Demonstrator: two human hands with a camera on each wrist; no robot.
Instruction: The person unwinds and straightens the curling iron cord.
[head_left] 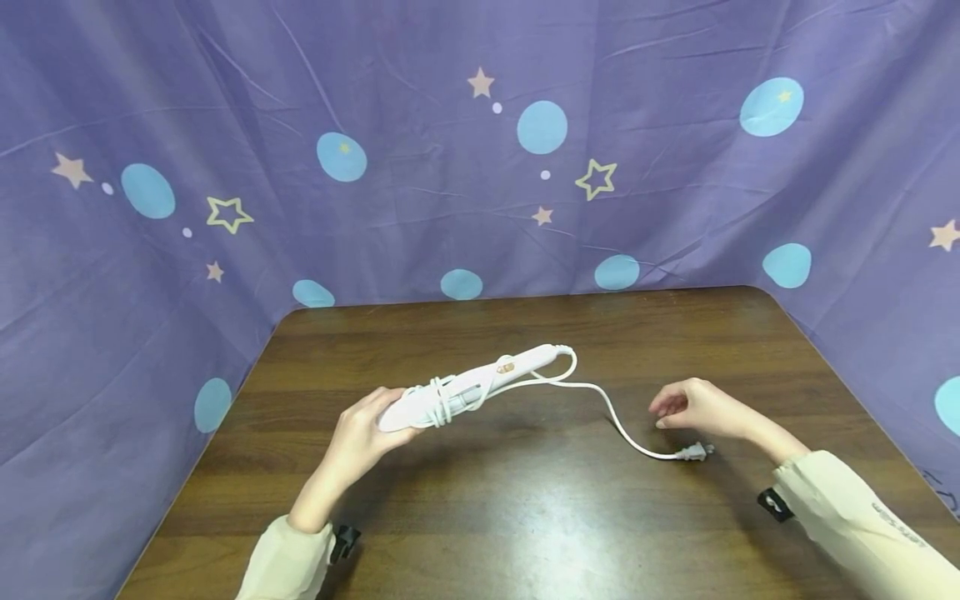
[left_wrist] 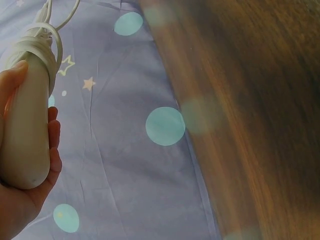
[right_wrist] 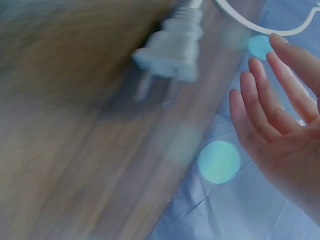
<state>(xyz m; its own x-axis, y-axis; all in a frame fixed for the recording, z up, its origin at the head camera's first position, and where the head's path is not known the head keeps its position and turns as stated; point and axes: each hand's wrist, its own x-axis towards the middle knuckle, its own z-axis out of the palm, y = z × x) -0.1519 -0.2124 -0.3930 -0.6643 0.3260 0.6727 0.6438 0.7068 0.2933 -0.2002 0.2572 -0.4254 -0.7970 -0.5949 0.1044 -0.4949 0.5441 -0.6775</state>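
My left hand (head_left: 367, 429) grips the rounded end of a white hair straightener (head_left: 528, 360), thumb on one side and fingers curled round the other. The straightener is tilted, its far end up to the right. Several turns of its white cord (head_left: 441, 402) are wound round the body. From the far end the cord loops and runs right to a two-prong plug (head_left: 692, 452). My right hand (head_left: 701, 407) is near the plug and apart from it, fingers loosely bent and holding nothing. In the right wrist view, the plug (right_wrist: 175, 47) appears beside the hand's relaxed fingers (right_wrist: 260, 95).
A brown wooden table (head_left: 570, 508) with rounded back corners lies under both hands. Behind and beside it hangs a purple curtain (head_left: 420, 108) with stars and blue dots. Black straps (head_left: 774, 504) sit at both wrists, below the cream sleeves (head_left: 862, 517).
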